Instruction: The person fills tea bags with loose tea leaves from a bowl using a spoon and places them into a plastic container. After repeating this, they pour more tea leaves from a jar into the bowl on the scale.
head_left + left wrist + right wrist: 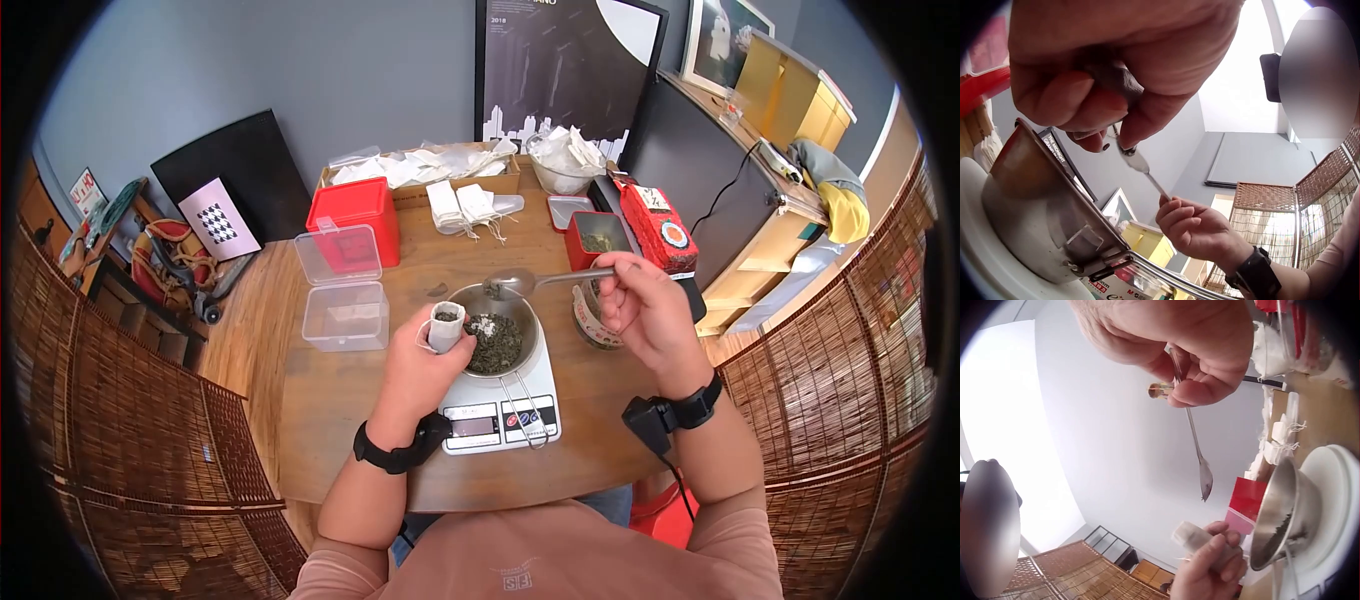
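My left hand (425,362) grips a small white tea bag (446,332), its mouth facing up with dark leaves inside. The bag stands over the left rim of a steel pan (537,335). Loose dark tea leaves (497,352) with a whitish patch lie in the pan, which sits on a white kitchen scale (548,385). With thumb and fingers, my right hand (655,315) pinches the handle of a metal spoon (515,283). Some leaves show at the spoon's tip, above the pan's far rim. In the right wrist view the spoon (1205,478) points down toward the tea bag (1194,537).
Left of the pan are an open clear plastic box (345,320) and a red box (385,225). Behind lie white tea bags (448,205) and a cardboard tray (505,183) full of more. A red tin (580,243), a jar (592,330) and a red package (655,225) stand at right.
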`<state>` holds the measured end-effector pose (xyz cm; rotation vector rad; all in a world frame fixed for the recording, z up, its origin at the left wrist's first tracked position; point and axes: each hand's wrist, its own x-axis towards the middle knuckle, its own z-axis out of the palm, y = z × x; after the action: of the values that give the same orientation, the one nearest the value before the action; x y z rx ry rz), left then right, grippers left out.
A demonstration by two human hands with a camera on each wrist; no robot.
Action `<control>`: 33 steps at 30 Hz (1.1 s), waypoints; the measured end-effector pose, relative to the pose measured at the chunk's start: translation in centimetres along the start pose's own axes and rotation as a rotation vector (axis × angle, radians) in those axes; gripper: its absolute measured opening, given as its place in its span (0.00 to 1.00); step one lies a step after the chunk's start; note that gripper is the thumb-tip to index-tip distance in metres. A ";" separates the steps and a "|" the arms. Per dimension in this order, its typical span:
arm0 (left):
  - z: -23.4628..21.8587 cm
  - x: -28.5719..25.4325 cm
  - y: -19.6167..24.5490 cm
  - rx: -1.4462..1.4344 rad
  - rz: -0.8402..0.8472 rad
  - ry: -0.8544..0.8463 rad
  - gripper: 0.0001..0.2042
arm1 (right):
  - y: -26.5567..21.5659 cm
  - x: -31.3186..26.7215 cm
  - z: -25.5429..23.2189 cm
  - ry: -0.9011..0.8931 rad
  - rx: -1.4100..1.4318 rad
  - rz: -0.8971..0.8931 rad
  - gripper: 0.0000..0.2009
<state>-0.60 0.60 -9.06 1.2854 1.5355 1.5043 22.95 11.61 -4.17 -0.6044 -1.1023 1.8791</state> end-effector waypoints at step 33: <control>0.8 -0.6 1.0 -0.158 0.091 0.047 0.05 | -4.0 -5.0 6.6 -0.143 -0.648 -0.423 0.09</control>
<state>0.50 0.21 -8.36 1.2502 1.3729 1.6889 22.40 5.33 2.53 -0.5333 -1.7978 1.2014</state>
